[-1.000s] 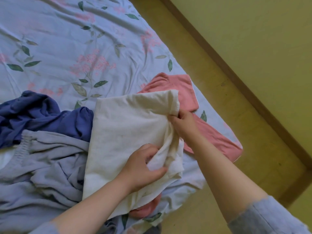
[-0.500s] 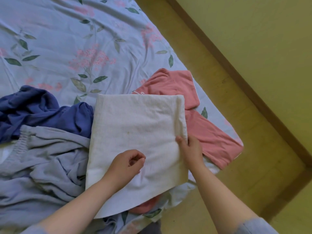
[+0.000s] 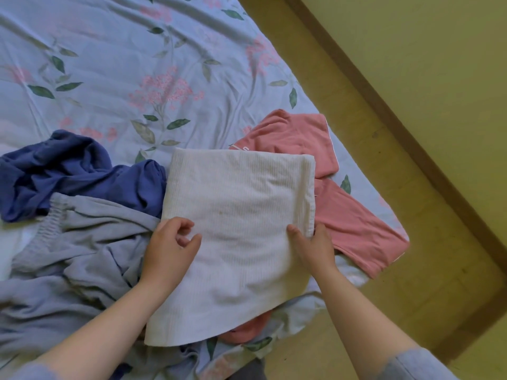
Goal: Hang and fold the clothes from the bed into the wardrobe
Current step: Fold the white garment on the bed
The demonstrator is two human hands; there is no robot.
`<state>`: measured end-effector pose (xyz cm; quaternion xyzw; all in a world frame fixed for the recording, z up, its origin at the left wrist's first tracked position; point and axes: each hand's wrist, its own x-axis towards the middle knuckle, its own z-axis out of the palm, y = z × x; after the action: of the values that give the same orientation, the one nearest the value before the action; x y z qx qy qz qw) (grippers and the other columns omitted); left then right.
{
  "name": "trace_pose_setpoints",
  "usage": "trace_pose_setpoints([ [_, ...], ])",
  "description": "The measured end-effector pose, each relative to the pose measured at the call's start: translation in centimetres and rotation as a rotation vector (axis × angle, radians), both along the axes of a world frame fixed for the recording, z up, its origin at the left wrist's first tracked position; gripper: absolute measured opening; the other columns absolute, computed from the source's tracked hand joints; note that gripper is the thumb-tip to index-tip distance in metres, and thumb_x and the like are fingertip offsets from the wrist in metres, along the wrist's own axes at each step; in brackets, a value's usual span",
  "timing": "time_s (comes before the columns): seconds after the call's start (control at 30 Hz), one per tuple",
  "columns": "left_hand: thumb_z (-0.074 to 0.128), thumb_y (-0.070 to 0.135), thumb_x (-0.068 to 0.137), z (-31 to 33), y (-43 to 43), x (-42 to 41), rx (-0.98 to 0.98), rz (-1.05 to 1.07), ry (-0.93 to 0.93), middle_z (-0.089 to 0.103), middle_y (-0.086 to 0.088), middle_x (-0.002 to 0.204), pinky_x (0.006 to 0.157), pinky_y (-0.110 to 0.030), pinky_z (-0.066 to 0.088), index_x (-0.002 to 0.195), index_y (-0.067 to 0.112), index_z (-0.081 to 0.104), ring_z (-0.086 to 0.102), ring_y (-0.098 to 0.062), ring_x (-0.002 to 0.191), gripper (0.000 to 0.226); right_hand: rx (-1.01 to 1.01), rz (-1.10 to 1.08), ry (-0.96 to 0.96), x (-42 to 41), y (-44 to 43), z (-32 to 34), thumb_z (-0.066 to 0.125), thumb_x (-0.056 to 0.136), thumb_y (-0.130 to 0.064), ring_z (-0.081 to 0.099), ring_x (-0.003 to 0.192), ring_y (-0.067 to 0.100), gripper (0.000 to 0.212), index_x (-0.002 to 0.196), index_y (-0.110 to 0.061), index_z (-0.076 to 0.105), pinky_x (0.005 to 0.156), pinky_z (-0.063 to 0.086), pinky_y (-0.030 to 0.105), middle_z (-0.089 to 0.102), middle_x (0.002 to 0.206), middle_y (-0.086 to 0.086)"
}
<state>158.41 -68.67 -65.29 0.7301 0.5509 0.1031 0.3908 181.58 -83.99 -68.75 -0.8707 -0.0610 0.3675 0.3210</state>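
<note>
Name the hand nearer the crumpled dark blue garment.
Left. The left hand rests at the left edge of the folded white ribbed cloth, close to the crumpled dark blue garment; the right hand pinches the cloth's opposite edge.

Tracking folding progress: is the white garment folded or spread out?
Folded: the white garment lies as a compact rectangle, layered edges showing along its right side, where the right hand pinches it.

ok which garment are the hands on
The white ribbed garment: left hand at one edge, right hand gripping the other. Navy, grey and pink garments lie beside or under it.
</note>
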Motion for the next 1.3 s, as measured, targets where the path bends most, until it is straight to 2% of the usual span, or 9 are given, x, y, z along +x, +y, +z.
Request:
trace_pose_setpoints([
  [0.17, 0.076, 0.020, 0.078, -0.2, 2.1, -1.6, 0.055, -0.117, 0.133, 0.055, 0.000, 0.096, 0.076, -0.028, 0.046, 0.100, 0.016, 0.061, 0.054, -0.013, 0.079, 0.028, 0.078, 0.045, 0.126, 0.2, -0.7, 0.4, 0.073, 0.082, -0.043, 0.061, 0.106, 0.021, 0.051, 0.124, -0.017, 0.060, 0.088, 0.050, 0.037, 0.065, 0.117, -0.002],
  [0.3, 0.079, 0.041, 0.073, -1.2, 2.5, -3.1, -0.079, -0.104, 0.330, 0.049, -0.007, 0.120, 0.097, -0.037, 0.043, 0.122, 0.013, 0.054, 0.050, -0.024, 0.109, 0.062, 0.078, 0.024, 0.165, -0.2, -1.2, 0.2, 0.075, 0.080, -0.044, 0.059, 0.102, 0.017, 0.048, 0.121, -0.023, 0.061, 0.084, 0.047, 0.032, 0.063, 0.110, -0.008],
  [0.5, 0.087, 0.046, 0.060, -2.2, 3.1, -3.4, -0.374, 0.158, 0.214, 0.052, -0.002, 0.121, 0.080, -0.029, 0.042, 0.137, 0.009, 0.038, 0.049, -0.015, 0.098, 0.098, 0.138, -0.148, 0.260, -0.8, -1.2, 0.3, 0.081, 0.073, -0.042, 0.062, 0.089, 0.010, 0.032, 0.096, -0.026, 0.064, 0.071, 0.048, 0.028, 0.066, 0.097, -0.010],
  [0.6, 0.088, 0.045, 0.056, -2.6, 3.5, -3.8, -0.641, 0.235, 0.095, 0.059, -0.003, 0.124, 0.082, -0.034, 0.050, 0.133, 0.009, 0.048, 0.059, -0.020, 0.103, 0.094, 0.166, -0.159, 0.278, -1.0, -1.4, 0.6, 0.083, 0.073, -0.037, 0.064, 0.094, 0.016, 0.032, 0.098, -0.026, 0.066, 0.081, 0.053, 0.034, 0.068, 0.100, -0.007],
  [0.7, 0.090, 0.040, 0.053, -2.3, 3.7, -4.0, -0.731, 0.254, 0.025, 0.063, -0.008, 0.121, 0.086, -0.040, 0.054, 0.130, 0.008, 0.050, 0.063, -0.025, 0.103, 0.092, 0.175, -0.130, 0.301, -1.2, -1.7, 1.4, 0.083, 0.073, -0.031, 0.064, 0.100, 0.020, 0.044, 0.111, -0.020, 0.065, 0.092, 0.052, 0.041, 0.069, 0.108, -0.003],
  [0.83, 0.088, 0.032, 0.048, -0.9, 3.8, -4.3, -0.781, 0.285, -0.158, 0.071, -0.010, 0.109, 0.079, -0.040, 0.055, 0.116, 0.010, 0.062, 0.067, -0.028, 0.098, 0.076, 0.220, -0.138, 0.239, -1.3, -1.9, 3.0, 0.082, 0.074, -0.028, 0.067, 0.092, 0.017, 0.032, 0.102, -0.020, 0.068, 0.079, 0.055, 0.034, 0.072, 0.100, -0.004],
  [1.03, 0.086, 0.032, 0.051, 2.7, 4.2, -5.6, -0.739, 0.240, -0.322, 0.074, -0.005, 0.102, 0.064, -0.033, 0.054, 0.110, 0.015, 0.065, 0.069, -0.024, 0.091, 0.065, 0.327, -0.190, 0.191, -1.9, -2.2, 7.4, 0.083, 0.072, -0.035, 0.070, 0.077, 0.010, 0.022, 0.085, -0.025, 0.068, 0.062, 0.053, 0.026, 0.075, 0.084, -0.008],
  [1.17, 0.091, 0.045, 0.044, 6.0, 4.1, -6.7, -0.697, 0.208, -0.403, 0.073, -0.004, 0.107, 0.093, -0.046, 0.051, 0.114, 0.015, 0.065, 0.066, -0.028, 0.103, 0.081, 0.409, -0.217, 0.163, -3.3, -2.4, 11.0, 0.080, 0.075, -0.033, 0.071, 0.067, 0.005, 0.021, 0.086, -0.019, 0.069, 0.052, 0.052, 0.017, 0.075, 0.077, -0.012],
  [1.3, 0.089, 0.053, 0.046, 10.8, 2.6, -8.0, -0.577, 0.161, -0.454, 0.075, 0.001, 0.100, 0.088, -0.041, 0.052, 0.102, 0.019, 0.068, 0.067, -0.023, 0.099, 0.069, 0.419, -0.243, 0.129, -5.4, -3.7, 15.2, 0.079, 0.076, -0.040, 0.070, 0.082, 0.012, 0.029, 0.095, -0.021, 0.068, 0.065, 0.053, 0.025, 0.074, 0.090, -0.007],
])
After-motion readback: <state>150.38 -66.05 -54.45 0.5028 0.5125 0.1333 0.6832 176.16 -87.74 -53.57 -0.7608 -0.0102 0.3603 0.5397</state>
